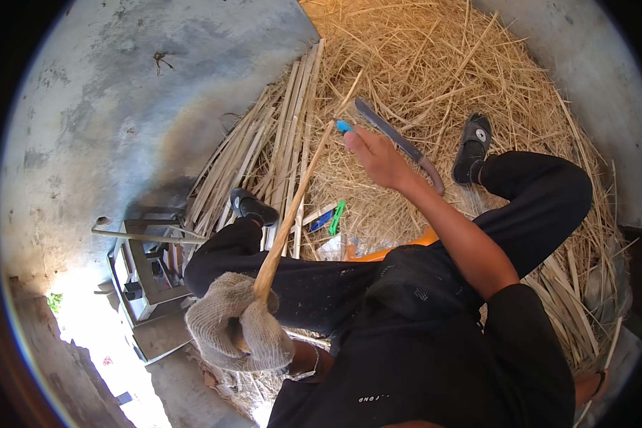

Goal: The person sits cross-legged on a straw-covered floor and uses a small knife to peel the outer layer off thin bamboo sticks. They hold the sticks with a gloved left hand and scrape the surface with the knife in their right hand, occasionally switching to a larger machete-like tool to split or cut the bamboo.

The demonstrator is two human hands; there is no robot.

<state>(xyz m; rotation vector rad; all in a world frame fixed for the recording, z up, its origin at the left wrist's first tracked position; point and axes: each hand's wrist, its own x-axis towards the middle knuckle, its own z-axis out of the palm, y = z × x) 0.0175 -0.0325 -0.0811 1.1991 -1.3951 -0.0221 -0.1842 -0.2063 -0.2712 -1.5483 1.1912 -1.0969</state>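
My left hand [239,324], in a knitted off-white glove, is closed round the thick end of a long split bamboo strip [292,207]. The strip slants up and away over my left thigh, thinning toward its far end. My bare right hand [379,158] is pinched on a small blue-handled tool [344,127] at the strip's upper part; its blade, if any, cannot be made out. Just beyond that hand a long dark machete [392,132] with a brown handle lies on the straw-like shavings. A blue cutter [322,220] and a green cutter [337,217] lie between my legs.
Pale shavings [435,64] cover the far floor. Long bamboo strips [292,121] lie by the grey wall [121,107]. A wooden rack [146,278] stands at left, and something orange [399,246] shows before my lap. Skin with a dark band [588,389] appears lower right.
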